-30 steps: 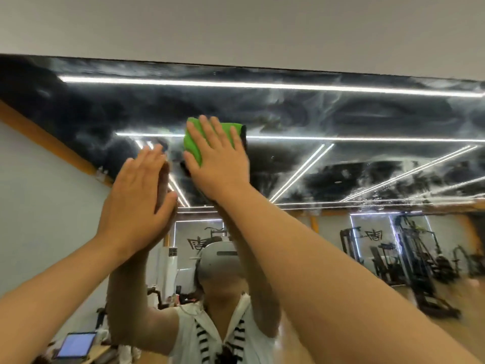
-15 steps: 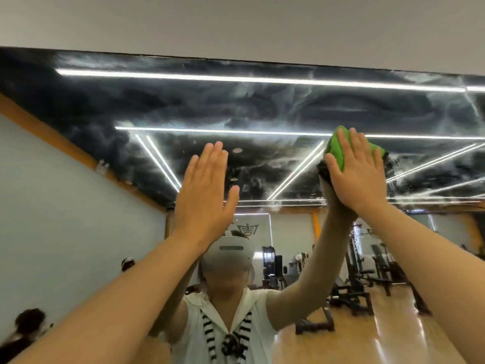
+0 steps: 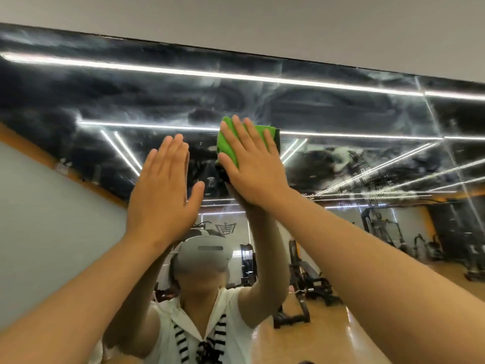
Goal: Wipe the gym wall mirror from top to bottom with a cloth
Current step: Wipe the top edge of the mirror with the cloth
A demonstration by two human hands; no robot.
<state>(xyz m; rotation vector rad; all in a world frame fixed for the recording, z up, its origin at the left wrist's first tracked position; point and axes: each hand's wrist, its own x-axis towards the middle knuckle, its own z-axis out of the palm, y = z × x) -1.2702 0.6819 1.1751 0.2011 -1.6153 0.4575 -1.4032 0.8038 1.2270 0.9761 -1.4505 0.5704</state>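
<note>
Head view: right hand [image 3: 252, 166], fingers straight, presses the green cloth [image 3: 227, 144] flat on the upper mirror [image 3: 341, 114] beside the flat, empty left hand [image 3: 162, 190]; held by pressure alone, the cloth could slip free, and the bare palm may smear the glass.

2 bare forearms [image 3: 367, 258]; in reflection, a grey headset [image 3: 203, 256] and white short-sleeved top [image 3: 237, 334] with black-striped ties [image 3: 181, 340].

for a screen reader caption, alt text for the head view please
A right hand presses a folded green cloth against the upper part of a streaky gym wall mirror; the left hand is raised flat beside it.
</note>
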